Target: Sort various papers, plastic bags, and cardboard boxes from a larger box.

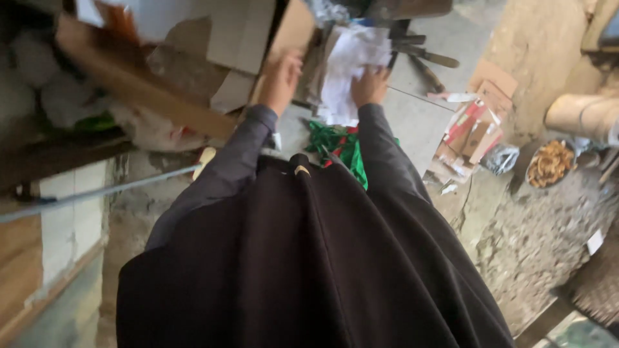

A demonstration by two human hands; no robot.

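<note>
Dark garment [309, 258] nearest. Left hand [282, 80] flat against cardboard [293, 29]; right hand [369, 86] pinching white paper [348, 64]. Green cloth [338, 145] below grips, sorting seemingly unfinished.

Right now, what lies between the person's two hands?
In the head view, brown cardboard sheets stand between the left hand on the cardboard flap and the right hand on the white crumpled paper.

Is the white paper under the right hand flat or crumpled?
Crumpled: the white paper shows creases and uneven folds, with the right hand pressing its lower edge. Whether it is one sheet or several, cannot tell.
</note>
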